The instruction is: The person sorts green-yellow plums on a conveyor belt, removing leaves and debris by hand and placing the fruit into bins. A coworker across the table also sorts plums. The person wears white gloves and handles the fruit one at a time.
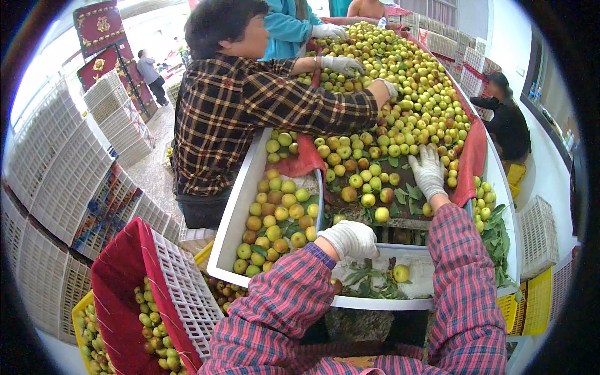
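Observation:
Green-brown jujube-like fruits (412, 108) lie heaped on a long sorting table (220, 253) with white rims and red cloth edging. My right hand (427, 173), in a white knit glove, is flat at the near edge of the heap. Its fingers reach forward and touch the fruits, gripping none. Above the table's near end, my left hand (349, 239), gloved too, is curled with its palm hidden; whether it holds anything does not show. Beside it, a left compartment holds sorted-looking fruits (281, 213). Below, leafy twigs (370, 279) and a single fruit (401, 273) lie in the front trough.
A co-worker in a plaid shirt (225, 117) reaches across the heap from the left. Another, in blue sleeves (286, 28), stands beyond. A crate lined with red cloth (122, 276) holds fruits at lower left. Stacked white crates (51, 140) line the left side; a person (508, 122) sits at right.

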{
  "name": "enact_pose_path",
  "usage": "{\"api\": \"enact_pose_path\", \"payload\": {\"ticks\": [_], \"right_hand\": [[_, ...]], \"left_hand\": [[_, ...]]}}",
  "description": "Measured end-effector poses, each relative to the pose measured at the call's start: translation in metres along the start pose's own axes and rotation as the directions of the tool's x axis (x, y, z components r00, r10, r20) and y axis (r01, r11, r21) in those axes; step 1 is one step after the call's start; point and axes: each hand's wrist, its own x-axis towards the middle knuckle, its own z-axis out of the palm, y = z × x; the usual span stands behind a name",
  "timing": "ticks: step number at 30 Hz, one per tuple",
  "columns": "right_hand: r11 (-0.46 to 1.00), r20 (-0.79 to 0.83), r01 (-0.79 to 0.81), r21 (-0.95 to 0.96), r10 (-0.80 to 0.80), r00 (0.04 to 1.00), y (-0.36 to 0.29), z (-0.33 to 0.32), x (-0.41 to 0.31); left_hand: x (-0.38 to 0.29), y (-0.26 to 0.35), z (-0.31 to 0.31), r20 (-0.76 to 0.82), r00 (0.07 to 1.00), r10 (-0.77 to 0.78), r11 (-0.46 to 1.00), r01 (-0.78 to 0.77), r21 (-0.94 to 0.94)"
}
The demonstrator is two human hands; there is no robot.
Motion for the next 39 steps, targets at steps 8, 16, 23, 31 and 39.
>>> {"api": "enact_pose_path", "payload": {"ticks": [8,16,23,31,39], "right_hand": [[0.908,0.220,0.388,0.161,-0.416,0.882,-0.068,-0.005,-0.029],[0.566,0.201,0.737,0.370,-0.823,0.531,-0.111,-0.029,-0.069],[0.544,0.078,0.715,0.439,-0.816,0.573,-0.114,-0.048,-0.047],[0.907,0.133,0.391,0.156,-0.412,0.902,-0.062,-0.011,-0.020],[0.447,0.121,0.790,0.419,-0.890,0.440,-0.120,-0.027,-0.075]], "left_hand": [[0.003,-0.002,0.005,-0.043,0.999,0.025,0.999,-0.026,-0.046],[-0.001,0.003,-0.003,0.012,1.000,-0.006,0.999,0.005,0.040],[-0.002,0.007,-0.005,0.012,1.000,-0.011,1.000,0.011,0.000],[-0.002,0.004,-0.001,0.004,1.000,-0.017,0.999,0.017,0.029],[-0.001,-0.002,0.003,-0.024,0.997,0.073,0.988,-0.069,0.140]]}}
